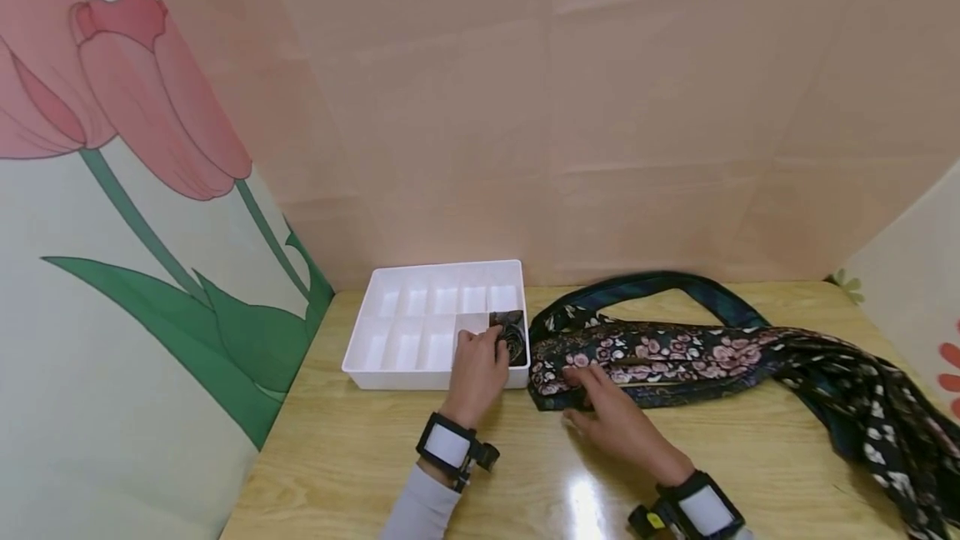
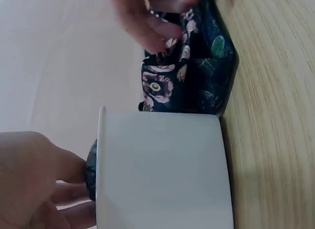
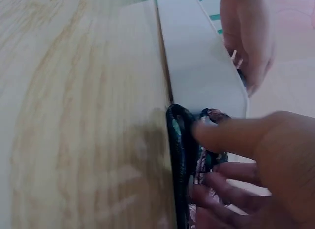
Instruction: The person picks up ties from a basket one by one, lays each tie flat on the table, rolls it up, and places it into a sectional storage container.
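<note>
A rolled dark cloth [image 1: 512, 338], showing coiled layers, sits in the front right compartment of a white divided tray [image 1: 431, 382]. My left hand [image 1: 478, 369] reaches over the tray's front wall, its thumb and fingers gripping the roll's left side. In the left wrist view, the roll [image 2: 92, 171] peeks just above the rim. Right of the tray lie long dark floral cloth strips [image 1: 675, 354] with pink blossoms, folded and layered. My right hand [image 1: 622, 423] is at their near left end, fingers spread and loosely bent over the fabric, thumb apart from the fingers.
The other tray compartments [image 1: 408, 300] show white floors. A dark blue-green band [image 1: 667, 280] loops behind the floral strips. More bunched patterned cloth [image 1: 892, 432] trails over the right side of the wooden table [image 1: 337, 457]. A cloth-covered wall [image 1: 450, 148] stands behind.
</note>
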`<state>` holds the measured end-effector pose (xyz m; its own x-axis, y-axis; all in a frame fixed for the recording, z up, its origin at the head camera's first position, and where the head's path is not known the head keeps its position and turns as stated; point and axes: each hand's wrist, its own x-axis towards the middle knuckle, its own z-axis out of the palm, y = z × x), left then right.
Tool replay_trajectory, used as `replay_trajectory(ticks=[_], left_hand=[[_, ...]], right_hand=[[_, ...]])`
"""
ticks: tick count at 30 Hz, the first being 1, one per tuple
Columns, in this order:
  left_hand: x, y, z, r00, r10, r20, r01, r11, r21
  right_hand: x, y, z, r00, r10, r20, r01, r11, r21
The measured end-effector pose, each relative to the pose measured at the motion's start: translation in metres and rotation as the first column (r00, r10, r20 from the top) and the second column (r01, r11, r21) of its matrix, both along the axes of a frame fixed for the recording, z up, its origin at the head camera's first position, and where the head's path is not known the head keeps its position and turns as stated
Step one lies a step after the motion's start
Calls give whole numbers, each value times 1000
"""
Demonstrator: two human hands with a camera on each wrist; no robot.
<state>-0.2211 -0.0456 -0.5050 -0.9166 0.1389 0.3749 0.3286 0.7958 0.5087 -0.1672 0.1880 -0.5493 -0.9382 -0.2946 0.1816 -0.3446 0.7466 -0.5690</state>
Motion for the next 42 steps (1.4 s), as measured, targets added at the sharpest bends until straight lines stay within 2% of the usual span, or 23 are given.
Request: replay_trajectory(ticks=[2,5,7,9,11,14,16,19,21,24,27,30,35,38,42], left_hand=[[2,-2,-1,999,-12,31,10,997,71],[6,-4,-3,999,-4,42,-3,988,154],[9,-6,-5,1000,8,-2,-7,984,177],[13,-7,-9,998,9,-65,3,983,184],[18,-8,-12,991,-18,-131,43,981,188],[25,-8,-18,972,-119,-203,156,971,179],[29,-7,-21,952,-220,-213,257,953,162],[33,-5,-23,913,-372,-169,396,908,139],[36,-2,-23,886,-450,-113,462,877,129],[38,3,-23,866,-493,-77,499,862,88],[38,7,-24,874,-477,-94,485,869,95],[39,7,-23,886,-447,-121,461,874,155],[41,-4,-15,908,-411,-84,417,859,297],[40,-14,-12,917,-388,-90,394,848,355],[35,-29,-11,936,-325,-131,351,856,379]], right_hand=[[-2,-1,0,993,-25,-117,29,999,30],[-8,-3,1,960,-36,-279,66,993,97],[-13,-5,2,943,-12,-332,65,987,149],[-18,-8,1,938,24,-346,52,977,208],[-22,-11,0,935,50,-351,44,966,256],[-26,-14,-1,927,44,-373,66,958,279],[-26,-14,-1,919,23,-393,91,959,268],[-25,-13,2,910,0,-414,105,967,231],[-22,-12,6,908,4,-419,87,977,197],[-17,-11,15,910,44,-411,19,989,146],[-10,-10,23,924,93,-370,-54,992,114],[-3,-5,25,946,103,-307,-73,992,106],[-3,19,17,972,37,-232,3,986,169],[-6,41,11,969,0,-248,54,976,212],[-8,70,7,955,-42,-292,111,968,225]])
